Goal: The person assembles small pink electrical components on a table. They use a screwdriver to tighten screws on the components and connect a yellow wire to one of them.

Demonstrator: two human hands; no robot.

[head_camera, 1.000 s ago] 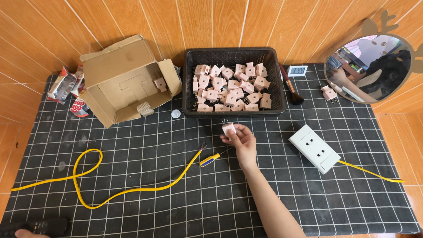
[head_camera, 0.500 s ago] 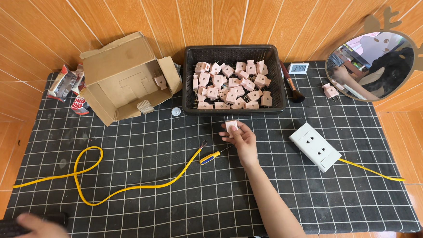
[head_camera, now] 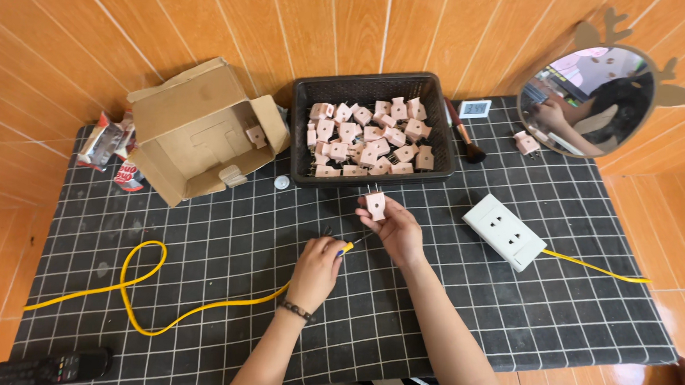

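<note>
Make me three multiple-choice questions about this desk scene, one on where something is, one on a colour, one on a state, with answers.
1. Where does the white socket block lie?
A. in the basket
B. on the mat, right of the hands
C. inside the cardboard box

2. What colour is the cable that the left hand holds?
A. yellow
B. blue
C. white

3. How is the cardboard box?
A. taped shut
B. crushed flat
C. open, flaps out

Answers: 1 B, it sits on the gridded mat beside the right hand, which holds a pink plug. 2 A, it loops yellow across the mat. 3 C, its inside shows.
</note>
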